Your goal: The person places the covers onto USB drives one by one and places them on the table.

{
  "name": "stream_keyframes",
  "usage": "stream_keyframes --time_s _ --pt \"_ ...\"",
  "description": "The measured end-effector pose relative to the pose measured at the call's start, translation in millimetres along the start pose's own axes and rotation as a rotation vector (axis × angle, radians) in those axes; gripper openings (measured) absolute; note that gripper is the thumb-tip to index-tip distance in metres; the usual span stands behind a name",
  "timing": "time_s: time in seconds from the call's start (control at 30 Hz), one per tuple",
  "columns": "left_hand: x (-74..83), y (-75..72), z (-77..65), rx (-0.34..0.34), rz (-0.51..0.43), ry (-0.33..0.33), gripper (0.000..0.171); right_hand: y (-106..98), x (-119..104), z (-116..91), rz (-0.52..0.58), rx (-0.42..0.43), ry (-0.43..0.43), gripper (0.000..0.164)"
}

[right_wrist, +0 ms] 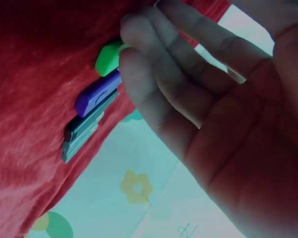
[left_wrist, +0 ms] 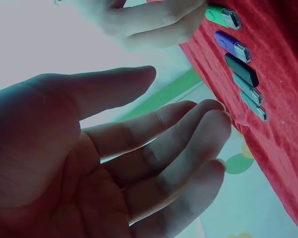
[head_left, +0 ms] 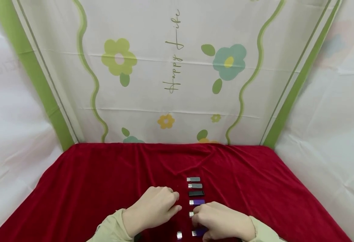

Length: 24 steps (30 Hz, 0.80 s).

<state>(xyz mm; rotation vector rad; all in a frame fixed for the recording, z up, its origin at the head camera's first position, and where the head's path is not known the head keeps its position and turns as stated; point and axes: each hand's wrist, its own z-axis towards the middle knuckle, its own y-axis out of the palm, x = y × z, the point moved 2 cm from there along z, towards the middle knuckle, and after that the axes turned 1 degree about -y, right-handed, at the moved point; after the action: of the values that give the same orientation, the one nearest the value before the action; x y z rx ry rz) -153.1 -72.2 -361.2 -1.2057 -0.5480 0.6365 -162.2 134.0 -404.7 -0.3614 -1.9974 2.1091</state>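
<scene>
Several USB flash drives lie in a column on the red cloth. From the back come a grey drive (head_left: 193,179), a second grey drive (head_left: 195,186), a black drive (head_left: 196,193), a purple drive (head_left: 197,202) and a green drive (left_wrist: 218,16), partly covered by my right hand (head_left: 217,218). Near that hand's thumb lies another purple drive (head_left: 199,232). In the right wrist view its fingers are loosely bent beside the green drive, with nothing visible in the palm. My left hand (head_left: 154,210) hovers left of the column, fingers loosely bent and holding nothing.
A further drive (head_left: 179,235) shows its metal plug at the bottom edge of the head view. The red cloth (head_left: 104,181) is wrinkled. A white flowered curtain (head_left: 146,87) hangs behind, with white side walls (head_left: 331,134).
</scene>
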Motion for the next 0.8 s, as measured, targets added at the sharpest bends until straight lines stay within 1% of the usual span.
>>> stream_keyframes --time_s 0.13,0.37,0.47,0.6,0.67,0.73,0.8 --pt "2.5 1.3 1.5 -0.010 0.005 0.019 0.034 -0.1 -1.9 0.2 0.071 -0.009 0.012 0.032" --pt "1.8 6.1 0.1 -0.003 0.014 0.039 0.033 0.7 -1.6 4.5 0.120 0.006 -0.020 0.028" --pt "1.2 8.7 -1.4 0.008 0.017 0.055 0.035 2.1 -1.0 5.6 0.084 0.026 -0.040 0.029" --pt "1.1 10.0 -2.7 0.029 0.019 0.079 0.036 -2.0 1.5 6.8 -0.028 0.063 -0.047 0.028" --pt "1.8 10.5 -3.0 0.044 0.027 0.094 0.035 -7.1 3.2 6.3 -0.052 0.097 -0.040 0.026" --pt "3.0 11.6 -3.0 0.058 0.045 0.112 0.034 -13.2 4.5 5.5 -0.062 0.147 -0.033 0.024" --pt "4.4 13.5 -3.1 0.049 0.049 0.127 0.034 -18.6 6.3 4.2 -0.050 0.207 -0.031 0.022"
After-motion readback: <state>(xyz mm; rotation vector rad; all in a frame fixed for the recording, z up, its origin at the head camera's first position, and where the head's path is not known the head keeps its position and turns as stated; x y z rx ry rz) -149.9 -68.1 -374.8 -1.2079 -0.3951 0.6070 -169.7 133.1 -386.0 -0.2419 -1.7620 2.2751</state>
